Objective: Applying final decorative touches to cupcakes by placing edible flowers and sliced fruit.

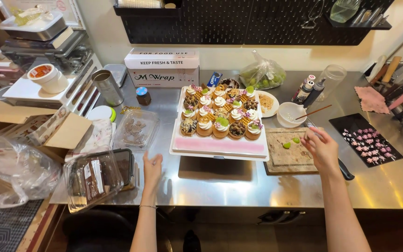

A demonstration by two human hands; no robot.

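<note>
Right hand [322, 148]: you are holding it over the wooden cutting board [289, 157] near the worktop's front edge, fingers loosely curled, fingertips close to a green lime piece [296, 140]; whether they are gripping anything, you cannot tell.
Left hand [152, 166]: you are keeping it open and empty above the steel worktop [257, 186], just beside the tray's front left corner.
Tray [219, 146]: white, sitting mid-worktop, carrying rows of cream-topped tarts [220, 116].
Second lime piece [286, 145]: lying on the board.
Knife [345, 170]: resting along the board's right side.
</note>
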